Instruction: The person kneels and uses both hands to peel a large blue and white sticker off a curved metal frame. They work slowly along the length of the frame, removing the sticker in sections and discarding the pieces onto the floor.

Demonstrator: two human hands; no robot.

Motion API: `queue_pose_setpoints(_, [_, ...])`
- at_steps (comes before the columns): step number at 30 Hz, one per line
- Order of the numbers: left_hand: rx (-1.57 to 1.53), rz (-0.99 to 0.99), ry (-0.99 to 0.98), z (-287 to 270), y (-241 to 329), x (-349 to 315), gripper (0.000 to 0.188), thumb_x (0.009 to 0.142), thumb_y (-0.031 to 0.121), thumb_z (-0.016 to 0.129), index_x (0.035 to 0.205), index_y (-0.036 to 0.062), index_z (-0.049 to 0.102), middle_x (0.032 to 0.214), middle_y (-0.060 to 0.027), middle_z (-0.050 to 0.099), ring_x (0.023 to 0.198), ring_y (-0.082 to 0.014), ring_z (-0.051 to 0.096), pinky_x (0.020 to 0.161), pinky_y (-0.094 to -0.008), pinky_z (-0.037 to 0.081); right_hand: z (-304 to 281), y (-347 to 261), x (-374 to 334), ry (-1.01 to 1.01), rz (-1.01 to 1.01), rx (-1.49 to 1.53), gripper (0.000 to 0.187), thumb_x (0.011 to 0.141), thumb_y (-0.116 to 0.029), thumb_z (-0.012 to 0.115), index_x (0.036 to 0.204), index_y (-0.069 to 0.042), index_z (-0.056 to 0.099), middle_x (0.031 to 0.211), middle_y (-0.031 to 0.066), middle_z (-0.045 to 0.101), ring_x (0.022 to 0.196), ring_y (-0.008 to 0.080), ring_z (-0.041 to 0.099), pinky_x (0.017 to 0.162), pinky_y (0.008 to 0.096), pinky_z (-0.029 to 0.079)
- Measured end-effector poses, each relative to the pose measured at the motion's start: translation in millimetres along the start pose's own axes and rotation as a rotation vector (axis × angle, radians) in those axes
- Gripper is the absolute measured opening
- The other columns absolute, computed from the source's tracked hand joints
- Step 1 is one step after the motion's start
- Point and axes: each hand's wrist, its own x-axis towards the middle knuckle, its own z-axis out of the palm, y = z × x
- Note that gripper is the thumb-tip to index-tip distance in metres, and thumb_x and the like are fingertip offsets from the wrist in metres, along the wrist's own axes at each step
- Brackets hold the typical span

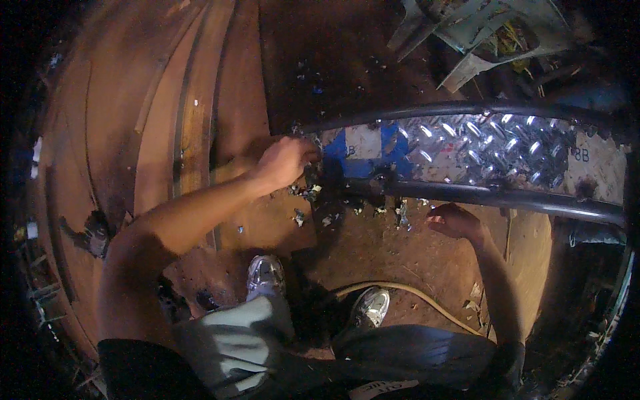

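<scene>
A long metal step bar runs across the right half of the head view, with a bright diamond-tread plate [493,148] between two dark tubes [477,193]. Blue film [337,157] and whitish patches [363,142] cover the plate's left part. At that left end is my left hand [285,163], its fingers curled in against the edge; whatever they pinch is hidden. Just below the near tube hangs my right hand [457,221], apart from the plate, fingers bent inward. Its grip is too dark to make out. Small torn scraps [307,192] lie under the left end.
Brown sheets [167,133] cover the left side. A yellowish hose [413,291] curves over the floor by my shoes [371,307]. A broken pale plastic chair [493,33] lies at the far right. More scraps dot the dark ground [320,80] beyond the bar.
</scene>
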Motion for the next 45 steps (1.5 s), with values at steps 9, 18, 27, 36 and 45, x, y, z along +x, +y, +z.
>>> queue_pose_setpoints(9, [0.262,-0.128,-0.559,12,-36,0,0.028,0.08,0.031,0.063,0.089,0.005,0.071,0.082,-0.0219,0.068,0.079,-0.0373,0.068,0.072,-0.0492,0.054,30,45,9,0.033,0.067,0.001,0.034,0.092,-0.036,0.055,0.103,-0.005,0.062,0.103,0.0148,0.065,0.096,0.0301,0.062,0.085,0.0414,0.049])
queue_pose_setpoints(18, [0.045,-0.181,-0.339,26,-45,-37,0.028,0.087,0.03,0.062,0.1,0.0072,0.07,0.098,-0.0166,0.069,0.093,-0.0357,0.065,0.083,-0.047,0.052,45,65,12,0.044,-0.058,0.416,0.025,0.096,-0.024,0.051,0.1,-0.001,0.057,0.096,0.0131,0.061,0.09,0.0223,0.057,0.079,0.0368,0.049])
queue_pose_setpoints(27, [-0.074,0.01,0.126,33,-22,-19,0.036,0.084,0.015,0.065,0.119,0.0099,0.061,0.121,-0.0152,0.057,0.109,-0.0377,0.057,0.09,-0.0456,0.049,34,42,11,0.055,-0.015,-0.071,0.025,0.092,-0.029,0.056,0.096,-0.006,0.061,0.096,0.0155,0.064,0.091,0.035,0.06,0.085,0.045,0.048])
queue_pose_setpoints(36, [-0.1,0.013,0.199,41,-25,13,0.04,0.081,0.004,0.063,0.121,0.0041,0.059,0.121,-0.0184,0.058,0.11,-0.04,0.057,0.092,-0.045,0.048,51,69,18,-0.01,-0.044,-0.084,0.028,0.093,-0.032,0.055,0.104,-0.007,0.062,0.097,0.0155,0.062,0.091,0.0314,0.06,0.085,0.0454,0.049])
queue_pose_setpoints(45, [-0.092,-0.006,0.124,37,-27,17,0.023,0.083,0.005,0.06,0.105,0.0032,0.068,0.104,-0.0206,0.067,0.101,-0.0421,0.061,0.089,-0.0449,0.05,57,75,20,-0.032,0.02,0.984,0.035,0.098,-0.023,0.048,0.122,0.001,0.053,0.112,0.0127,0.059,0.093,0.0193,0.057,0.081,0.0339,0.048])
